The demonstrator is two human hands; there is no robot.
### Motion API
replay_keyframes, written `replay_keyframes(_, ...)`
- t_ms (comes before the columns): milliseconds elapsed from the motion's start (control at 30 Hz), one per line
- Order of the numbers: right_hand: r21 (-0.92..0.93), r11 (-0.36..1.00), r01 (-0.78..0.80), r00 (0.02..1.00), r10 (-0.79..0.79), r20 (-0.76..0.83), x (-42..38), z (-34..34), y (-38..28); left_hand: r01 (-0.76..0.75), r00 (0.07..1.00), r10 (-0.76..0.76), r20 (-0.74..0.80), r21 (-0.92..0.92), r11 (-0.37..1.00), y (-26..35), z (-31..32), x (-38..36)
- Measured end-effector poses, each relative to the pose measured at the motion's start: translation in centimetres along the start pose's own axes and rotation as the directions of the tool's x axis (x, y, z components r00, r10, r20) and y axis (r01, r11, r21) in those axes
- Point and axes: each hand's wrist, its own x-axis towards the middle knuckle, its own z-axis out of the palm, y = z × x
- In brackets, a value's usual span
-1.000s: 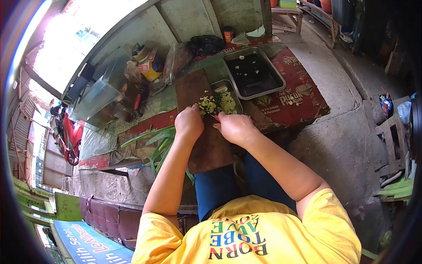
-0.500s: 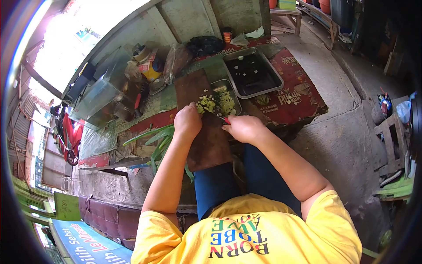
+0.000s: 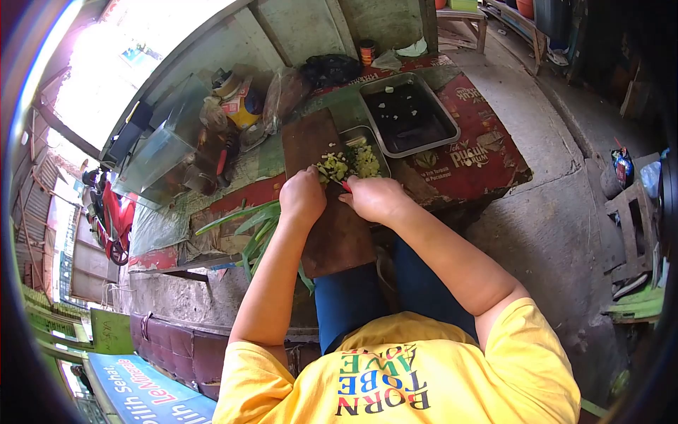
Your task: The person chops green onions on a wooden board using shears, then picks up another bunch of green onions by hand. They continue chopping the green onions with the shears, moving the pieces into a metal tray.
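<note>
Wooden board (image 3: 340, 226), long axis near-to-far, green leaves (image 3: 263, 232) fanning left and nearward

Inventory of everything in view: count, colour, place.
wooden board: 1, brown, centre
small tray: 1, silver, right of board
large tray: 1, silver, beyond small tray
chopped greens: uncounted, pale green, at board and small tray
leafy stalks: several, green, left of board
tool handle: 1, red, board's right edge
table: 1, red and green, centre
motorbike: 1, red, far left
clutter: uncounted, mixed, table's back left
T-shirt: 1, yellow, bottom
left hand: 1, bare, at greens
right hand: 1, bare, on handle
</note>
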Motion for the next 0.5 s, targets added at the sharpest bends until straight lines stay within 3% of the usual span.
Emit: replay_keyframes(500,-0.008,1.000,0.003,0.996,-0.002,0.091,-1.3,0.3,-0.1,0.033,0.997,-0.036,-0.075,-0.047,0.998,-0.2,0.8,-1.4)
